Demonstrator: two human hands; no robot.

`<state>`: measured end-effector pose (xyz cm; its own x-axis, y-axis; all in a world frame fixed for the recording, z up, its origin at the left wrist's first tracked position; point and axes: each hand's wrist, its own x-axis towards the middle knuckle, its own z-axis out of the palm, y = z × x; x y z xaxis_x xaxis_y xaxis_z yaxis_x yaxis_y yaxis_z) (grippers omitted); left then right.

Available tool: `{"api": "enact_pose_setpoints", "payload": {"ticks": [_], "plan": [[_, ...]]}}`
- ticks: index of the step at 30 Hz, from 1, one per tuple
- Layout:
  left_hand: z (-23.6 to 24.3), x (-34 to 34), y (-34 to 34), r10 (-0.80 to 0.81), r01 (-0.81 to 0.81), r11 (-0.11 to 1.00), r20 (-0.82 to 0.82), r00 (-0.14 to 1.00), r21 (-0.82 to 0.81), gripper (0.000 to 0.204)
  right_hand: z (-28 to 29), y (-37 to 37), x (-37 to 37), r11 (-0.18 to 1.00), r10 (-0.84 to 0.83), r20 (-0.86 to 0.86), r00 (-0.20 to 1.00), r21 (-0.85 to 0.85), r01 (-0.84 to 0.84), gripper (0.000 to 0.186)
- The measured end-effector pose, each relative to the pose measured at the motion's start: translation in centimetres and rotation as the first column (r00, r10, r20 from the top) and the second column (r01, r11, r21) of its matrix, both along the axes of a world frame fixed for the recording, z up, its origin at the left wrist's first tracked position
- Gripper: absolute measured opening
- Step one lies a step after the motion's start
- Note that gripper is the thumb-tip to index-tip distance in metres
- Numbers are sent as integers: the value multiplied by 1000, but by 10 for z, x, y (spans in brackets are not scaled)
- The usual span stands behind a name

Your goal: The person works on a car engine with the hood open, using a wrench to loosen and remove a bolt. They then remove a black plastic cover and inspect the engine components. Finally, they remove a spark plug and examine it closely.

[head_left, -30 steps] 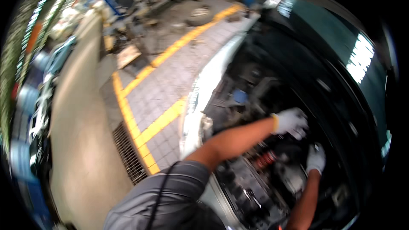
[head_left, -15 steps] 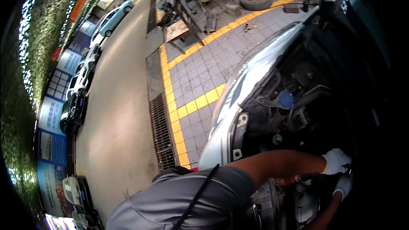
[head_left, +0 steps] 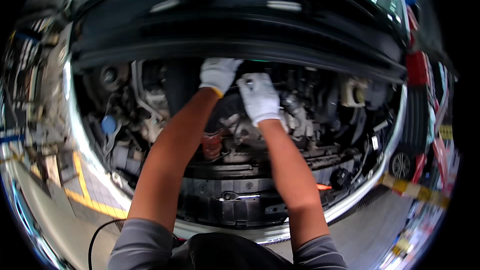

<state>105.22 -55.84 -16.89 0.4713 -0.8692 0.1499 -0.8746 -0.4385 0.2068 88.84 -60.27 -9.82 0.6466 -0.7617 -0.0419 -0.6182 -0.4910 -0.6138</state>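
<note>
Both hands wear white gloves and reach deep into a car's engine bay (head_left: 250,140). Close to the rear edge of the bay is my left hand (head_left: 218,73), its glove cuff yellow. Its fingers look curled in, but their tips are in shadow and what they hold is hidden. My right hand (head_left: 260,96) is just beside it, a little nearer, with fingers bent closed over something too small and blurred to name. Below my left wrist, a red can-like cylinder (head_left: 211,145) sits among the engine parts. A ratchet wrench (head_left: 240,196) lies on the front panel.
A dark panel edge (head_left: 240,50) spans the bay right behind my hands. A blue cap (head_left: 108,125) is at the bay's left, a pale reservoir (head_left: 353,93) at its right. Something orange (head_left: 324,187) lies near the front right. A yellow-taped post (head_left: 412,190) stands outside, right.
The view has swung from the driveway and the car's side to straight over the engine bay. Both gloved hands stay close together deep in the bay; the ratchet now shows.
</note>
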Motion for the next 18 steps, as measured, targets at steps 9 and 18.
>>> {"api": "enact_pose_setpoints", "payload": {"ticks": [9, 18], "plan": [[2, -7, 0, 5, -3, 1000, 88, 996, -20, 34, -11, 2, -2, 995, 67, 143, 987, 66, -77, 24], [-4, 2, 11, -7, 14, 995, -77, 997, 94, 40, -15, 4, 3, 989, 143, 15, 990, -49, -142, 23]]}}
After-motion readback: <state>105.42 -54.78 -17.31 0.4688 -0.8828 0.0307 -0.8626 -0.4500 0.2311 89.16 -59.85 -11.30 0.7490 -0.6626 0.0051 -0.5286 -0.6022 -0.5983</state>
